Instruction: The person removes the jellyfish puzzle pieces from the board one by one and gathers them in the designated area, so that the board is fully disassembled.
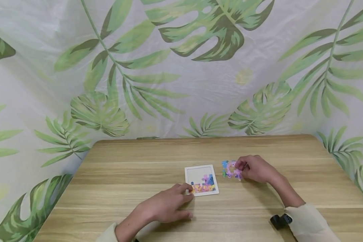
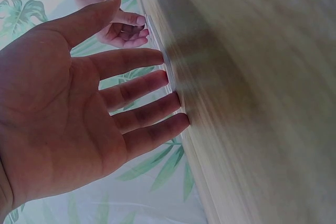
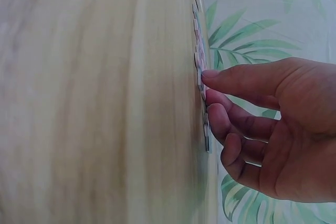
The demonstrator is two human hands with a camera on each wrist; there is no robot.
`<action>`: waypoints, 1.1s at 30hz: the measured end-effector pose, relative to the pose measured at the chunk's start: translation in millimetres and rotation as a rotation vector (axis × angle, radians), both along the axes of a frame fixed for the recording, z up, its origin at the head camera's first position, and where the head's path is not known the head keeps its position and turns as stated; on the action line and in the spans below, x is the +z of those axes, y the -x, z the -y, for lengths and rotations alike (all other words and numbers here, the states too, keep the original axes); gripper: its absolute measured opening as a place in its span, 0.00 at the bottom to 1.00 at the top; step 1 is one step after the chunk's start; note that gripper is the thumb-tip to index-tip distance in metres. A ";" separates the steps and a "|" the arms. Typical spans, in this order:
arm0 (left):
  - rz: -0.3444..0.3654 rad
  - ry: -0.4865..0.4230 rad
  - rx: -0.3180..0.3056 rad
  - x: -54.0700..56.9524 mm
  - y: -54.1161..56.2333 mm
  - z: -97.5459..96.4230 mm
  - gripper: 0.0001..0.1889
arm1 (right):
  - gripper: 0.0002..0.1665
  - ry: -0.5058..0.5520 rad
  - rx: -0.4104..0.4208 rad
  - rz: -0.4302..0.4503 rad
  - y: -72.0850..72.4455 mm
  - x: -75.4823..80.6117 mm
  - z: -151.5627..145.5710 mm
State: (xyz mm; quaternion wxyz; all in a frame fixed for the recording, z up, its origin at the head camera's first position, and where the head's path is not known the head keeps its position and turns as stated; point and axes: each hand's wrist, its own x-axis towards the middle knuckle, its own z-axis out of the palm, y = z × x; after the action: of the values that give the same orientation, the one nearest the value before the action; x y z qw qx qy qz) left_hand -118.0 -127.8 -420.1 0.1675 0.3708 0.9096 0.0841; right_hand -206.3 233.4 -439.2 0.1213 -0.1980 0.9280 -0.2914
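A white puzzle tray (image 1: 195, 170) lies on the table, with joined jigsaw pieces (image 1: 210, 181) filling its bottom and right side. My left hand (image 1: 169, 203) rests its fingertips on the tray's near left corner, fingers nearly straight in the left wrist view. Right of the tray lies a flat cluster of pink, blue and green jigsaw pieces (image 1: 230, 165). My right hand (image 1: 257, 169) is at the cluster's right side, thumb and curled forefinger pinching a jigsaw piece at its edge. The fingers partly hide that piece. In the right wrist view the pieces (image 3: 199, 69) appear edge-on.
The wooden table (image 1: 124, 171) reaches back to a hanging cloth (image 1: 199, 84) printed with green leaves. A black device (image 1: 280, 222) sits at the right sleeve's cuff.
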 end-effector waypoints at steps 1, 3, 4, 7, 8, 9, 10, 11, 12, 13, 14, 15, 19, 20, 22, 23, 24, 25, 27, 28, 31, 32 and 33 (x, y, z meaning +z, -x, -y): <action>-0.001 0.000 0.000 0.0 -0.1 0.0 0.28 | 0.13 -0.001 -0.001 0.001 0.0 0.2 0.0; -0.001 0.001 -0.001 0.0 -0.1 0.0 0.29 | 0.13 -0.003 -0.003 0.002 -0.1 0.4 0.4; 0.000 0.001 -0.001 0.0 -0.1 0.0 0.29 | 0.13 -0.002 -0.002 0.002 0.1 0.5 0.6; 0.003 0.001 0.001 0.0 0.1 0.2 0.29 | 0.13 -0.003 0.001 -0.002 0.3 0.0 1.6; 0.003 0.002 0.001 0.0 0.0 0.3 0.29 | 0.13 -0.003 0.004 -0.005 0.3 0.0 1.6; 0.003 0.002 0.001 0.1 0.0 0.4 0.29 | 0.13 -0.003 0.004 -0.006 0.4 -0.3 2.0; 0.004 0.002 0.002 0.0 0.0 0.5 0.29 | 0.13 -0.002 0.006 -0.006 0.3 -0.2 2.0; 0.006 0.001 0.003 0.0 -0.1 0.5 0.29 | 0.13 -0.003 0.007 -0.007 0.3 -0.4 2.1; 0.009 0.001 0.004 0.0 -0.2 0.5 0.29 | 0.13 -0.002 0.008 -0.008 0.2 -0.3 2.0; 0.012 0.002 0.006 0.0 -0.3 0.5 0.29 | 0.13 -0.003 0.008 -0.008 0.1 -0.3 2.0; 0.014 0.003 0.007 0.1 -0.5 0.4 0.29 | 0.13 -0.001 0.009 -0.009 0.0 -0.1 1.9; 0.016 0.003 0.009 0.0 -0.6 0.3 0.29 | 0.13 0.000 0.010 -0.010 -0.1 -0.1 1.9; 0.013 0.004 0.010 -0.1 -1.2 0.0 0.29 | 0.12 0.012 0.018 -0.015 -0.5 -0.3 3.0; 0.011 0.004 0.010 0.0 -1.3 0.0 0.29 | 0.11 0.016 0.021 -0.015 -0.5 -0.5 3.9; 0.009 0.003 0.008 0.1 -1.5 0.0 0.29 | 0.09 0.025 0.033 -0.021 -0.4 -1.0 6.3; 0.009 0.003 0.009 0.2 -1.6 0.0 0.29 | 0.09 0.031 0.041 -0.024 -0.1 -1.3 7.9; 0.010 0.003 0.009 0.4 -1.7 0.0 0.29 | 0.08 0.039 0.049 -0.027 0.2 -1.4 9.7; 0.011 0.003 0.010 0.6 -1.7 0.1 0.29 | 0.08 0.046 0.059 -0.030 0.6 -1.2 11.8; 0.011 0.005 0.011 0.7 -1.7 0.2 0.29 | 0.07 0.063 0.076 -0.024 1.7 -1.1 16.9; 0.010 0.006 0.011 0.6 -1.7 0.3 0.29 | 0.07 0.073 0.084 -0.019 2.2 -0.7 19.8; 0.009 0.007 0.011 0.3 -1.7 0.4 0.30 | 0.08 0.092 0.109 0.001 3.4 1.4 29.9; 0.008 0.007 0.010 0.1 -1.7 0.5 0.30 | 0.09 0.095 0.115 0.007 3.9 2.1 33.6; 0.005 0.007 0.009 -0.1 -1.6 0.4 0.30 | 0.10 0.096 0.127 0.006 4.1 2.9 37.5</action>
State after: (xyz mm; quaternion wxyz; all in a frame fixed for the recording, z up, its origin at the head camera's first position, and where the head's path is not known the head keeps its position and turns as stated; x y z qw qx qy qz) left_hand -116.4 -128.3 -420.2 0.1708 0.3659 0.9111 0.0827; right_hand -210.4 195.9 -436.3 0.1324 -0.2612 0.8982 -0.3279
